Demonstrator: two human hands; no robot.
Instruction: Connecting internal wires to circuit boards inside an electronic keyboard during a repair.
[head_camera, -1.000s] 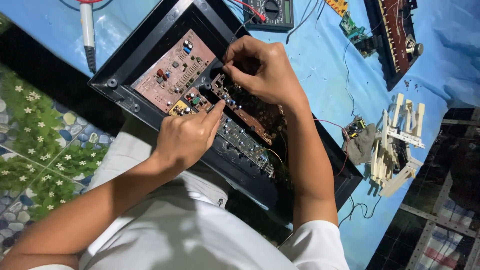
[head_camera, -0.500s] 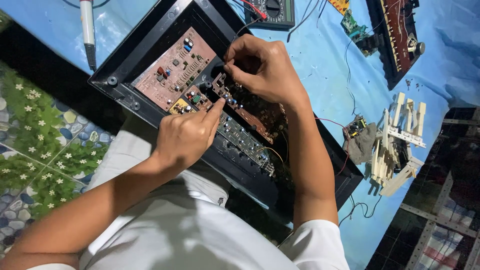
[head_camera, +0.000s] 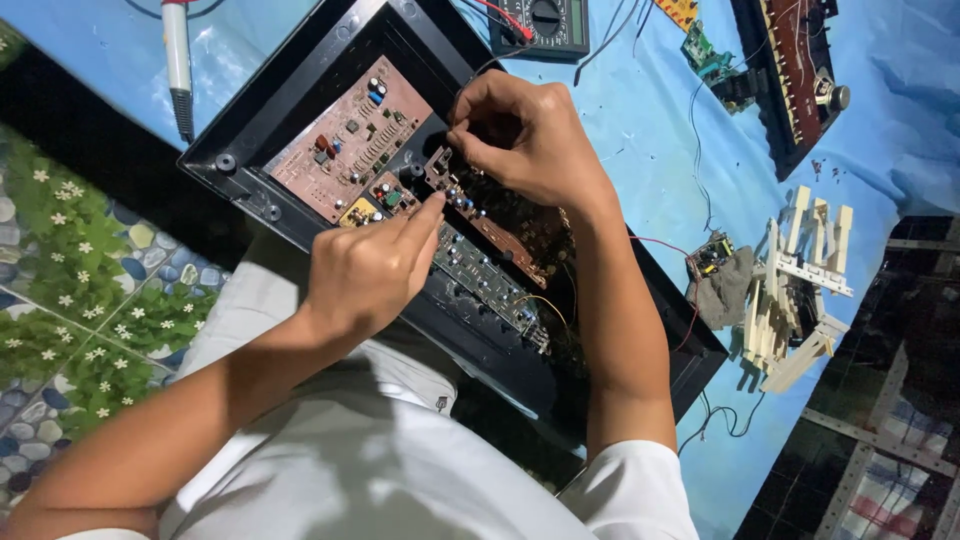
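Left hand (head_camera: 365, 270) comes in from the lower left, forearm bare, knuckles up; fingers curled together, index tip pressing on a small circuit board (head_camera: 385, 195) inside the open black casing (head_camera: 300, 95); nothing gripped. Right hand (head_camera: 530, 135) reaches over from the right, wrist bent, thumb and fingers pinched on a small brown component (head_camera: 438, 165) standing above the boards. Casing is matte black plastic, rectangular, lying askew on the blue cloth of the table (head_camera: 640, 140), towards its near edge; inside, a pinkish-brown board (head_camera: 345, 140) studded with small coloured parts, and a long dark board (head_camera: 485, 280) running diagonally. Towards the far edge: a dark multimeter (head_camera: 545, 25); far-left, a soldering iron (head_camera: 178, 60); at the right edge, a heap of pale plastic keys (head_camera: 790, 290).
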